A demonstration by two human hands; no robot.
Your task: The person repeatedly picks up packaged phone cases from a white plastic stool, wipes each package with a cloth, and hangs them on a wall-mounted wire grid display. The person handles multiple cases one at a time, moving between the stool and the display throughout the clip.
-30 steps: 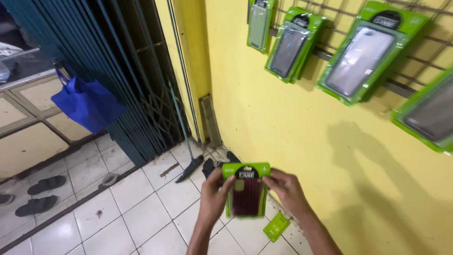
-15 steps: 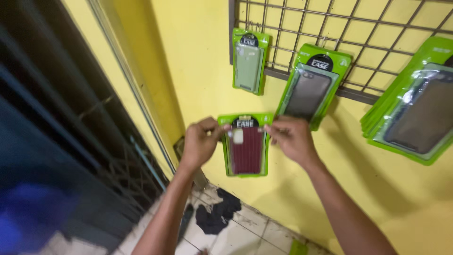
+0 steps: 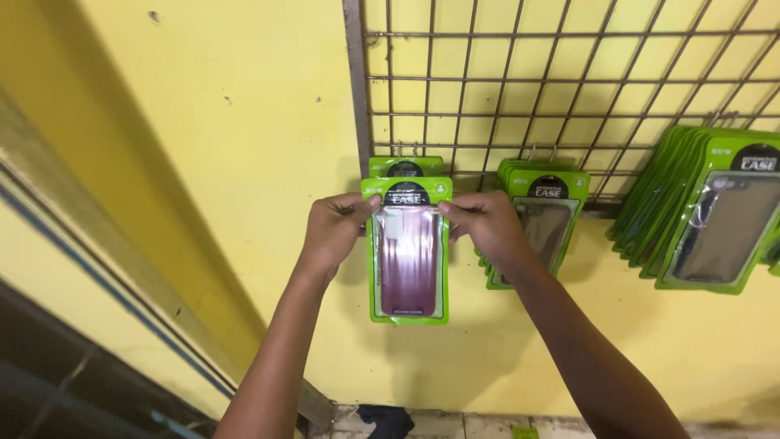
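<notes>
pack: i had a green phone-case pack [image 3: 408,250] with a pink case inside, held flat against the yellow wall [image 3: 203,162] at the lower left corner of the wire grid [image 3: 569,77], just in front of another pack [image 3: 405,167] on a hook.
left hand: my left hand [image 3: 335,230] sat at 9 o'clock of the pack's top, fingers pinched shut on its upper left edge.
right hand: my right hand [image 3: 485,228] sat at 3 o'clock, fingers closed on the upper right edge.
handling: i judged it light, thin, a bit bendy and slick; best held by the top card corners.
neighbours: more green packs [image 3: 536,219] hung at 3 o'clock.
</notes>
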